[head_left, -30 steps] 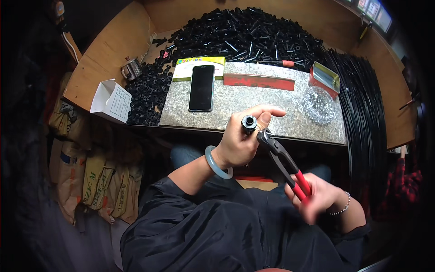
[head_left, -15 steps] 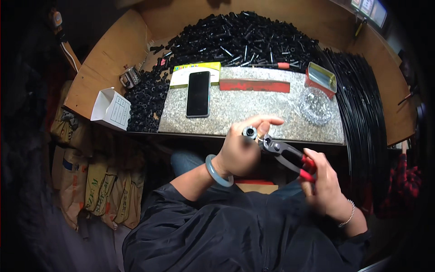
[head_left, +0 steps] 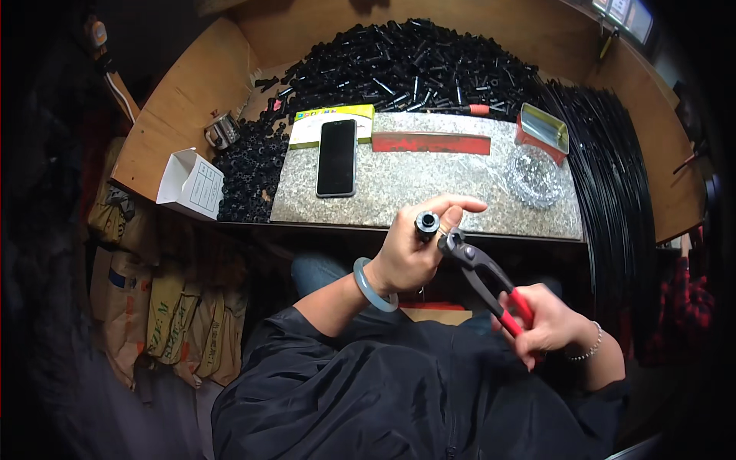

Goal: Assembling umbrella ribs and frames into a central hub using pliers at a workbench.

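My left hand [head_left: 408,257] is closed around a short black tube-shaped part, its round metal-rimmed end [head_left: 427,222] facing up. That hand's index finger stretches out to the right, over the slab's near edge. My right hand [head_left: 548,322] grips pincers [head_left: 477,272] by their red handles, which stand somewhat apart. The dark pincer head is close beside the left thumb and the part's rim; whether the jaws bite on anything I cannot tell. Both hands are held up just in front of the stone slab [head_left: 429,184].
A black phone [head_left: 336,157], a red bar [head_left: 431,143], a clear glass dish [head_left: 534,178] and an open tin [head_left: 543,130] rest on the slab. Behind lies a heap of black parts [head_left: 406,65]. Long black strips [head_left: 606,161] lie right; a white box [head_left: 190,184] stands left.
The pincers have tilted more steeply, their handles swinging down toward my body with my right hand. My left hand and the tube-shaped part have shifted slightly right.
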The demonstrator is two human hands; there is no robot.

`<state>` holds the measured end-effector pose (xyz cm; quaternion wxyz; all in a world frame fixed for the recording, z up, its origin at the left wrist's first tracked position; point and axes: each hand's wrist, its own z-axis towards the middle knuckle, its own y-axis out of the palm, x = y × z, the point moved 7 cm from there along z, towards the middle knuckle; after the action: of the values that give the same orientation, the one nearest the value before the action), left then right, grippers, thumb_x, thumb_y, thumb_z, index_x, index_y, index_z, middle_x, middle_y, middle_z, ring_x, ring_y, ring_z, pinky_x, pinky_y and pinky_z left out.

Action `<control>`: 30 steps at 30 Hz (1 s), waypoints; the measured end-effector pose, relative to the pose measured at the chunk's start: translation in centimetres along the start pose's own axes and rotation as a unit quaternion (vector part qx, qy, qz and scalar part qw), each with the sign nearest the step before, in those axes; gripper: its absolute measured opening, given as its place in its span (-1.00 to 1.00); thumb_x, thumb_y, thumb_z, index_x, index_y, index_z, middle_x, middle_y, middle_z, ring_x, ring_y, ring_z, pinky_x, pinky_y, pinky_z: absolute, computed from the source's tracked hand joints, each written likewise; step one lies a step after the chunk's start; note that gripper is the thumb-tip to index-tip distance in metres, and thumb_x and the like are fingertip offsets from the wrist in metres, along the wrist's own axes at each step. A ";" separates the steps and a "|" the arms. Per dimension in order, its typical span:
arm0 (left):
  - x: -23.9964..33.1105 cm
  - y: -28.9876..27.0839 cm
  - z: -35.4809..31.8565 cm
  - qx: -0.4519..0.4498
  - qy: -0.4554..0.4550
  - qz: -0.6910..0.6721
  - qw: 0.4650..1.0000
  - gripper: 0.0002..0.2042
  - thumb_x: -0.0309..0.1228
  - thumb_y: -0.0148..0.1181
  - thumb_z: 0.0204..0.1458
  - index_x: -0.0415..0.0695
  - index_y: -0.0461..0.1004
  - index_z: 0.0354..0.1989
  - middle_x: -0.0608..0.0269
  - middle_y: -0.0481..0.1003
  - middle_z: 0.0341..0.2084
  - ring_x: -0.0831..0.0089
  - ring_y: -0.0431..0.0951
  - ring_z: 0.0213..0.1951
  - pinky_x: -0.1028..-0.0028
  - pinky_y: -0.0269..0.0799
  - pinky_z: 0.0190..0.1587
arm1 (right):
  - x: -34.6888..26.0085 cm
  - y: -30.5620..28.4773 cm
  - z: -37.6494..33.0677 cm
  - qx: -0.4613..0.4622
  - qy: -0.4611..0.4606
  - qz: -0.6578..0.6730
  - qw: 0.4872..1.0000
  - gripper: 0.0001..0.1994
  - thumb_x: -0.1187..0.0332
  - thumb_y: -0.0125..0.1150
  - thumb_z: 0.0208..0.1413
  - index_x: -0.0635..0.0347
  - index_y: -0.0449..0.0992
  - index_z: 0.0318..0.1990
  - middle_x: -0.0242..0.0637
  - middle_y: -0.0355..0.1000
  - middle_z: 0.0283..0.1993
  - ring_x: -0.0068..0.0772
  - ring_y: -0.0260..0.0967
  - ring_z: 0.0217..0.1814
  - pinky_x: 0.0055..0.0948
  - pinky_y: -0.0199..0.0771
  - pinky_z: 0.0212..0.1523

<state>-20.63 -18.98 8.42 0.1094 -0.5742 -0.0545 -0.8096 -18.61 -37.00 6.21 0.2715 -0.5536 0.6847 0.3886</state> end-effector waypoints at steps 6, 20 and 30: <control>-0.3 -0.4 -0.2 0.009 -0.026 -0.011 1.000 -0.73 -0.35 -0.10 0.21 -0.27 0.47 -0.15 0.48 0.32 -0.66 0.79 0.19 -0.57 0.67 0.09 -0.55 | -3.7 -1.1 -0.2 0.209 -0.186 -0.368 0.887 -0.30 0.41 0.29 -0.10 0.29 0.06 0.21 -0.20 0.34 -0.39 -0.28 0.38 -0.39 -0.46 0.38 -0.28; -0.6 0.1 -0.4 0.021 -0.010 -0.016 1.000 -0.70 -0.33 -0.11 0.21 -0.29 0.47 -0.13 0.60 0.18 -0.77 0.83 0.08 -0.67 0.68 -0.05 -0.63 | -3.5 -1.7 0.5 0.138 -0.139 -0.231 0.953 -0.67 0.35 -0.03 0.20 0.27 0.30 0.09 -0.28 0.34 -0.44 -0.49 0.25 -0.50 -0.53 0.32 -0.39; -1.7 0.4 0.0 0.013 -0.064 -0.045 0.997 -0.73 -0.36 -0.10 0.20 -0.29 0.47 -0.15 0.42 0.35 -0.65 0.73 0.26 -0.54 0.64 0.18 -0.50 | 0.8 -3.4 3.7 0.226 -0.175 -0.148 0.947 -0.70 0.29 0.16 0.12 0.26 0.33 -0.56 -0.44 0.21 -0.69 -0.68 0.06 -0.64 -0.56 0.16 -0.59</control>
<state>-20.01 -19.13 6.77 0.0766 -0.6207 -0.0977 -0.7742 -15.74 -34.58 2.77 0.5593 -0.4963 0.6067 0.2698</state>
